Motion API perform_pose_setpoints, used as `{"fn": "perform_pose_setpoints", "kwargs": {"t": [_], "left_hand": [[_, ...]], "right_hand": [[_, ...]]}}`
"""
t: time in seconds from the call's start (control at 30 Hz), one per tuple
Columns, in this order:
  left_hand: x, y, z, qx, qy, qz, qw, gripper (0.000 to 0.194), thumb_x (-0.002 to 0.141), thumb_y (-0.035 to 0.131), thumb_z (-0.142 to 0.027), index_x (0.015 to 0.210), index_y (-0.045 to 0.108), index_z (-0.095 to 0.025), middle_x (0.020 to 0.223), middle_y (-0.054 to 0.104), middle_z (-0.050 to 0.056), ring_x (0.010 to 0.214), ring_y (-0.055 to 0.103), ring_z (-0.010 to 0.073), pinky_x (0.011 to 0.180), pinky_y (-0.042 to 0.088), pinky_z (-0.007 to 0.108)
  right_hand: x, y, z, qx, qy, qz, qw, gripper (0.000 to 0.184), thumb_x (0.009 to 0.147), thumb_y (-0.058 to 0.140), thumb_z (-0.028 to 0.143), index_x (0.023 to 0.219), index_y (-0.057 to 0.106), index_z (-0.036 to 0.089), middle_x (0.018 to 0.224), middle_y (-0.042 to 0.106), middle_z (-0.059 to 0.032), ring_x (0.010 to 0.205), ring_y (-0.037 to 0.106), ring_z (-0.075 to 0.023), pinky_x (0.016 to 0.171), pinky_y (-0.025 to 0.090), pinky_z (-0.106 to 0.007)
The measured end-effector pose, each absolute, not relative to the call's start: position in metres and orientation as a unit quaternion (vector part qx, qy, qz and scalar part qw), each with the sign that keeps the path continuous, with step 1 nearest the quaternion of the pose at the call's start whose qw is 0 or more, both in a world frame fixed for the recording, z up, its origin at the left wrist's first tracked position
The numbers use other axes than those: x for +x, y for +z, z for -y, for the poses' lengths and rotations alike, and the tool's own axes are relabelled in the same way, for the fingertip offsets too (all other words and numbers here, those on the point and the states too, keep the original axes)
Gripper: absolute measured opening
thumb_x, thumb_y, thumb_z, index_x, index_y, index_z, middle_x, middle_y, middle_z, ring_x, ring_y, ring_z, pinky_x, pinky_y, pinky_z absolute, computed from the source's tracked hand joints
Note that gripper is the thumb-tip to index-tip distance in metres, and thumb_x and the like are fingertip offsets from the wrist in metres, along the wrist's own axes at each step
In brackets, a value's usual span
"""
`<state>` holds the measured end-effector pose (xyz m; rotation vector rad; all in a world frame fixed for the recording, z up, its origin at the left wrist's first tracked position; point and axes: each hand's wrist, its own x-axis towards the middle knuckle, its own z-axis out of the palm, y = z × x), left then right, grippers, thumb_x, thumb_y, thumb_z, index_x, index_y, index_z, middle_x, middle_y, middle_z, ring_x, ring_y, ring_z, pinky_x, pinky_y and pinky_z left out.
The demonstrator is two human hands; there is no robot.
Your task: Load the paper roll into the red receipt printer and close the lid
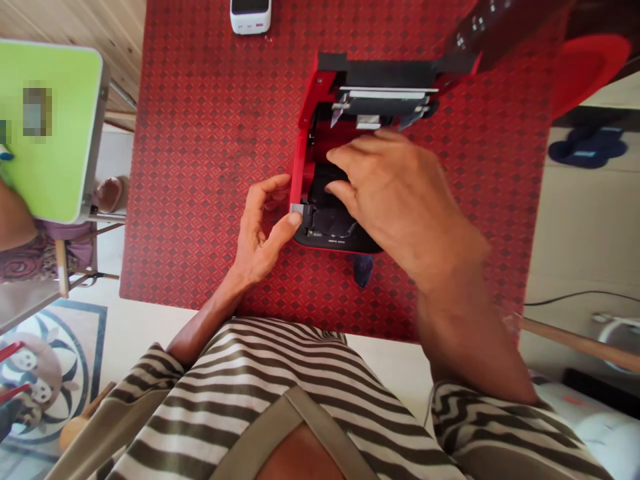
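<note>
A red-and-black device (pixel 299 167) with a raised, hinged-looking upper part stands on a red patterned tabletop (pixel 210 133). Inside it are a dark cavity, a pale metal bar (pixel 387 93) and a black front section (pixel 333 223) with small lettering. My left hand (pixel 263 230) grips the device's front left corner, thumb on a small grey piece and fingers along the outer side. Over the cavity hovers my right hand (pixel 400 190), slightly blurred, its thumb and forefinger apart with nothing visible between them. Its other fingertips are partly hidden, and the hand covers the device's right side.
A white gadget (pixel 251 19) sits at the table's far edge. A dark tube (pixel 493 30) and a red round object (pixel 593 67) are at upper right. Below the device lies a small dark blue piece (pixel 363 270). At left, a person's arm (pixel 15 217) is beside a green-topped table (pixel 65 153).
</note>
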<state>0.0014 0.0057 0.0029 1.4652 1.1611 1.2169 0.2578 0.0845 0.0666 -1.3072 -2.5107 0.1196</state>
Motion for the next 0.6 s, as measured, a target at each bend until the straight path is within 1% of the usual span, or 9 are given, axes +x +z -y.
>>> {"fn": "perform_pose_setpoints", "kwargs": {"t": [0.07,0.13,0.2,0.23,0.3,0.37,0.4,0.47,0.6], "left_hand": [[0.002,0.004,-0.005,0.592,0.486,-0.470,0.440,0.069,0.123,0.072,-0.088,0.169,0.068,-0.037,0.160,0.083,0.013,0.147,0.083,0.0351,0.119,0.071,0.052],[0.003,0.004,-0.005,0.589,0.490,-0.460,0.448,0.066,0.124,0.073,-0.085,0.169,0.070,-0.037,0.160,0.083,0.012,0.147,0.083,0.0348,0.121,0.070,0.053],[0.003,0.002,-0.005,0.577,0.507,-0.446,0.459,0.062,0.124,0.078,-0.081,0.168,0.072,-0.038,0.159,0.083,0.011,0.146,0.083,0.0348,0.123,0.070,0.054],[0.004,0.001,-0.005,0.571,0.517,-0.439,0.463,0.061,0.123,0.080,-0.080,0.168,0.074,-0.039,0.158,0.084,0.011,0.145,0.084,0.0350,0.123,0.070,0.054],[0.004,-0.003,-0.005,0.566,0.530,-0.428,0.465,0.061,0.122,0.083,-0.079,0.168,0.075,-0.039,0.156,0.084,0.010,0.144,0.084,0.0354,0.124,0.071,0.055],[0.004,-0.006,-0.005,0.566,0.538,-0.419,0.464,0.061,0.122,0.084,-0.078,0.169,0.076,-0.039,0.155,0.084,0.010,0.142,0.084,0.0353,0.124,0.071,0.055],[0.004,-0.007,-0.006,0.566,0.541,-0.415,0.463,0.061,0.123,0.083,-0.078,0.169,0.076,-0.039,0.155,0.084,0.010,0.141,0.085,0.0351,0.123,0.071,0.055],[0.003,-0.008,-0.006,0.570,0.540,-0.409,0.465,0.061,0.124,0.082,-0.079,0.170,0.075,-0.039,0.155,0.084,0.010,0.141,0.085,0.0352,0.123,0.072,0.055],[0.002,-0.008,-0.007,0.576,0.533,-0.413,0.462,0.063,0.124,0.081,-0.080,0.170,0.075,-0.038,0.156,0.084,0.010,0.144,0.085,0.0365,0.125,0.072,0.055]], "right_hand": [[0.258,0.058,-0.093,-0.446,0.043,0.882,0.148,0.011,0.122,0.075,0.036,0.116,0.083,0.031,0.114,0.090,-0.0116,0.114,0.085,-0.0365,0.092,0.072,-0.049],[0.257,0.053,-0.098,-0.445,0.050,0.880,0.157,0.017,0.121,0.075,0.040,0.110,0.082,0.030,0.107,0.089,-0.0109,0.103,0.083,-0.0337,0.087,0.070,-0.046],[0.254,0.057,-0.099,-0.458,0.062,0.872,0.161,0.020,0.120,0.074,0.037,0.103,0.081,0.029,0.101,0.087,-0.0100,0.094,0.080,-0.0312,0.087,0.070,-0.045],[0.251,0.063,-0.099,-0.467,0.070,0.869,0.145,0.018,0.118,0.073,0.033,0.103,0.081,0.028,0.102,0.087,-0.0101,0.093,0.081,-0.0314,0.089,0.071,-0.046],[0.243,0.080,-0.098,-0.492,0.087,0.863,0.079,0.012,0.111,0.072,0.021,0.107,0.081,0.027,0.110,0.090,-0.0112,0.099,0.085,-0.0347,0.092,0.072,-0.049],[0.235,0.100,-0.095,-0.515,0.106,0.851,0.012,0.016,0.105,0.073,0.015,0.111,0.081,0.028,0.121,0.091,-0.0127,0.110,0.088,-0.0390,0.096,0.072,-0.052],[0.232,0.108,-0.094,-0.523,0.117,0.844,-0.006,0.017,0.103,0.075,0.014,0.111,0.080,0.028,0.124,0.091,-0.0131,0.114,0.088,-0.0406,0.098,0.073,-0.053],[0.229,0.119,-0.091,-0.537,0.139,0.832,-0.003,0.016,0.103,0.077,0.015,0.107,0.078,0.030,0.125,0.091,-0.0128,0.120,0.088,-0.0420,0.103,0.072,-0.055],[0.234,0.120,-0.083,-0.545,0.162,0.821,0.054,0.016,0.101,0.080,0.015,0.103,0.075,0.030,0.116,0.089,-0.0113,0.124,0.087,-0.0446,0.110,0.070,-0.060]]}}
